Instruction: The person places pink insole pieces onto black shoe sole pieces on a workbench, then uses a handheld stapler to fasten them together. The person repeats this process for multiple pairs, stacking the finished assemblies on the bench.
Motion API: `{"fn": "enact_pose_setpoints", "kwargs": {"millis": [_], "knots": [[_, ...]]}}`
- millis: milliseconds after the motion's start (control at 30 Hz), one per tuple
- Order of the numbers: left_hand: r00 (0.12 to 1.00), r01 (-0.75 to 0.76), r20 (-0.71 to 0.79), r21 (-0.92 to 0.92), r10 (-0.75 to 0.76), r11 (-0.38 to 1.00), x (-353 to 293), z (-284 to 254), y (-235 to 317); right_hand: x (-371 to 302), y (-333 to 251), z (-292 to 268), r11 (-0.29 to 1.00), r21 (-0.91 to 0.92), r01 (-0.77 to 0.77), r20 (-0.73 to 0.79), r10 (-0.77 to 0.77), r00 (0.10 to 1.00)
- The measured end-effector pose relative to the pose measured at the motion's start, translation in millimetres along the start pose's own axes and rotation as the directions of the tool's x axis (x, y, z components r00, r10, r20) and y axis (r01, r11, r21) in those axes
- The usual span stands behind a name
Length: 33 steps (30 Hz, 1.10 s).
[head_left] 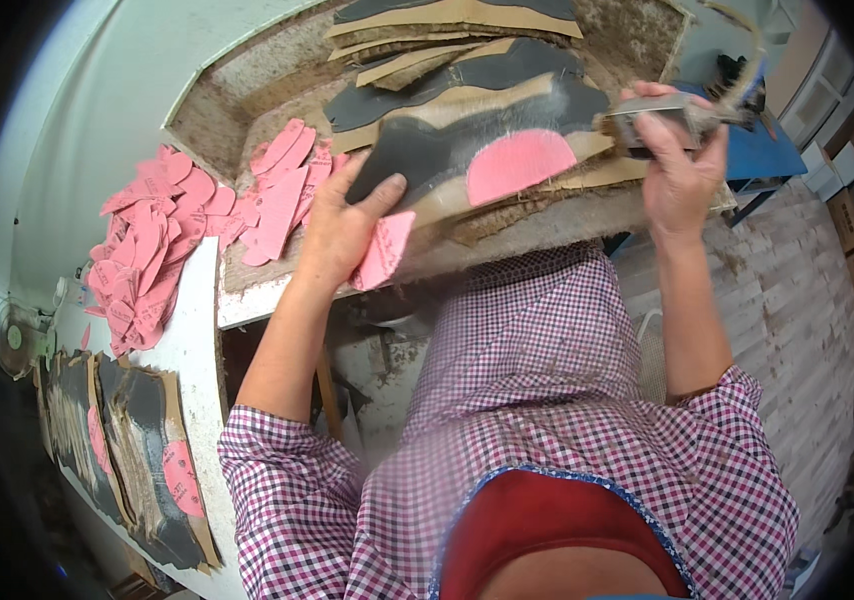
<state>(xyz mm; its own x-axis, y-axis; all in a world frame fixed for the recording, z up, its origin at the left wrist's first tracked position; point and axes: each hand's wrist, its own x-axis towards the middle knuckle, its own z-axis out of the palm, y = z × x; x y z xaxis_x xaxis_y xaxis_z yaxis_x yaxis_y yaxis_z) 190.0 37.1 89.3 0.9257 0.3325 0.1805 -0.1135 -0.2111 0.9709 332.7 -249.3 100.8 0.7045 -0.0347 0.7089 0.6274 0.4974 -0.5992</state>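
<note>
To work evenly, see that the pink half-round patch (520, 166) lies flat on the dark panel (417, 150) before you, your part-curled left hand (344, 225) thumbing its end, hold on the adjacent pink piece (384, 255) unclear, your right hand (682, 168) wrapped around the grey block tool (644, 104).

- The left grip (347, 225) holds the left end of a dark panel (412, 150), thumb on top.
- A pink piece (392, 245) sits just beside that thumb.
- A pink half-round patch (522, 165) lies on the panel's pale lower edge.
- The right grip (682, 165) clasps a grey boxy tool (659, 122) by the panel's right end.
- Loose pink pieces (142, 250) heap on the white tabletop (203, 345), left.
- More panels (457, 14) stack behind.
</note>
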Motion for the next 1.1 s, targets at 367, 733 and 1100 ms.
{"fn": "enact_pose_setpoints", "kwargs": {"millis": [367, 733, 1100], "knots": [[0.697, -0.709, 0.219, 0.351, 0.682, 0.612, 41.0, 4.0, 71.1, 2.8, -48.3, -28.3, 0.993, 0.093, 0.073, -0.062, -0.068, 0.996], [0.639, -0.671, 0.599, 0.741, 0.483, -0.032, -3.4, 12.5, 0.4, -32.6, -46.4, -8.8, 0.968, 0.183, -0.171, 0.092, 0.157, 0.983], [0.494, -0.719, 0.601, 0.689, 0.628, -0.095, -4.1, 17.4, -1.7, -52.9, -12.6, 35.7, 0.975, -0.032, -0.222, 0.136, 0.224, 0.965]]}}
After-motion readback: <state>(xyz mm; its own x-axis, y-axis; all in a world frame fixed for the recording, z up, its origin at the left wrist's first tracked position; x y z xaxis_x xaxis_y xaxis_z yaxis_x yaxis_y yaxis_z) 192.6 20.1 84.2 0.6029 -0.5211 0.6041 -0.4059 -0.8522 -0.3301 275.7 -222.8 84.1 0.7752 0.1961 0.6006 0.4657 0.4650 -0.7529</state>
